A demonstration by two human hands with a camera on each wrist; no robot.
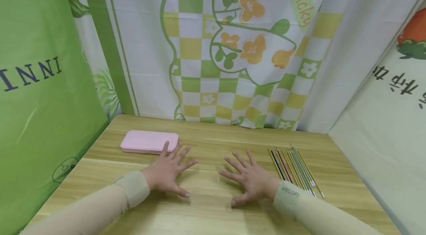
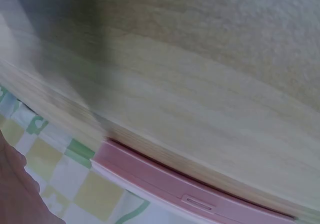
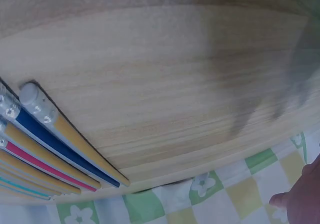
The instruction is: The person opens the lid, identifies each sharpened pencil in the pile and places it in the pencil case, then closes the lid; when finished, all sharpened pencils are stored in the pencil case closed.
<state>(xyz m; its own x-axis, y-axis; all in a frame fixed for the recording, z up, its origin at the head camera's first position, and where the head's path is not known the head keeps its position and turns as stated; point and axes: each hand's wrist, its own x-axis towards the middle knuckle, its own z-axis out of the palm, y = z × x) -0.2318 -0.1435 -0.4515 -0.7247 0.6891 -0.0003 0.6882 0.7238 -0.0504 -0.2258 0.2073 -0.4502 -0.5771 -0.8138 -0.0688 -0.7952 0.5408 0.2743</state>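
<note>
My left hand (image 1: 167, 170) has its fingers spread over the table, and a fingertip overlaps the near right corner of a pink pencil case (image 1: 149, 140) in the head view. The case lies closed, its front side and small latch showing in the left wrist view. My right hand (image 1: 252, 177), also with fingers spread and holding nothing, is left of a row of pencils (image 1: 293, 170). Several pencils lie side by side, yellow, dark blue, red and light blue, their eraser ends toward me. In the right wrist view a yellow pencil (image 3: 80, 136) lies nearest the hand.
Both hands are above a wooden table (image 1: 209, 213). A checkered curtain (image 1: 193, 48) with flowers hangs along its far edge. A green cloth (image 1: 40, 116) borders the left side and a white printed cloth (image 1: 376, 131) the right.
</note>
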